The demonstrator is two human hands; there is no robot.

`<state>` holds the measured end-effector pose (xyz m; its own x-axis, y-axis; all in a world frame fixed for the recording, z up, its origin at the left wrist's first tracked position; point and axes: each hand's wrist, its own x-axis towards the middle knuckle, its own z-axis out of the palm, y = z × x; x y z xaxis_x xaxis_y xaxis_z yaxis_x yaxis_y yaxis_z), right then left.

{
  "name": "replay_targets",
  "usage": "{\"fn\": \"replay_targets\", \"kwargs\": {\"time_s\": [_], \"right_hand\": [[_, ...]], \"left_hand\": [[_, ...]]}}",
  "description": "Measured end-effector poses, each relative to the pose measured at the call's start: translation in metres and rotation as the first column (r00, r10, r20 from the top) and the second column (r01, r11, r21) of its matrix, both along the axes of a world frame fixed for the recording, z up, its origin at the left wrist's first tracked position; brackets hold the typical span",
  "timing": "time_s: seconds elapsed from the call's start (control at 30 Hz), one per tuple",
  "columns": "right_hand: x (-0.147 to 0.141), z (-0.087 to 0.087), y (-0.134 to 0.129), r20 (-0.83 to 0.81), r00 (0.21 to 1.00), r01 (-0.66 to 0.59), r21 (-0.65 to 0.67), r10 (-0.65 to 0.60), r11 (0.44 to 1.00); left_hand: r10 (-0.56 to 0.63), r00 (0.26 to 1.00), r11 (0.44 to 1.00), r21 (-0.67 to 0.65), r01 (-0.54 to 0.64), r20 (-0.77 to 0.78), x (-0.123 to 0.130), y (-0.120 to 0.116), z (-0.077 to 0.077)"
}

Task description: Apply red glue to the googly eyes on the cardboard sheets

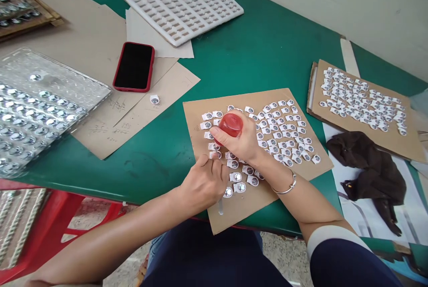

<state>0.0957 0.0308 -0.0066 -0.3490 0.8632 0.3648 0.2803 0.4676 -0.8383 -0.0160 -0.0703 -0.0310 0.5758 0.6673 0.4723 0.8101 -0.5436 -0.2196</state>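
My right hand (242, 137) is wrapped round a red squeeze bottle (231, 125), tipped downward over a cardboard sheet (197, 108). A thin nozzle seems to point at a small white piece with a round silver centre (217, 155). My left hand (209, 182) is closed beside that piece, its fingertips close to the nozzle. From under the left hand sticks the rounded end of a thin flat metal tool (220, 207); its other end is hidden. Many similar white pieces (277, 135) lie in rows on the cardboard, some covered by my hands.
A red-cased phone (134, 67) and a lone white piece (154, 99) are on the left. Silver domes fill a clear tray (80, 84). Behind lies a white slotted foam tray (174, 8). To the right are another loaded cardboard (364, 122) and dark cloth (371, 171).
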Motion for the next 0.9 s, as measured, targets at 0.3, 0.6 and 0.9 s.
{"fn": "replay_targets", "kwargs": {"time_s": [0.3, 0.6, 0.9], "right_hand": [[0.0005, -0.0031, 0.0005, 0.010, 1.000, -0.015, 0.011, 0.015, 1.000], [0.0013, -0.0035, -0.0001, 0.035, 0.999, -0.014, 0.015, 0.013, 1.000], [0.0006, -0.0040, 0.0005, 0.020, 1.000, -0.003, 0.036, 0.002, 0.999]], "left_hand": [[-0.008, 1.000, 1.000, -0.006, 0.008, 0.003, 0.0001, -0.0003, -0.0011], [-0.009, 1.000, 1.000, -0.005, 0.009, 0.021, -0.0003, 0.0000, -0.0022], [0.004, 1.000, 0.999, 0.035, -0.004, 0.022, 0.0003, 0.0008, -0.0030]]}}
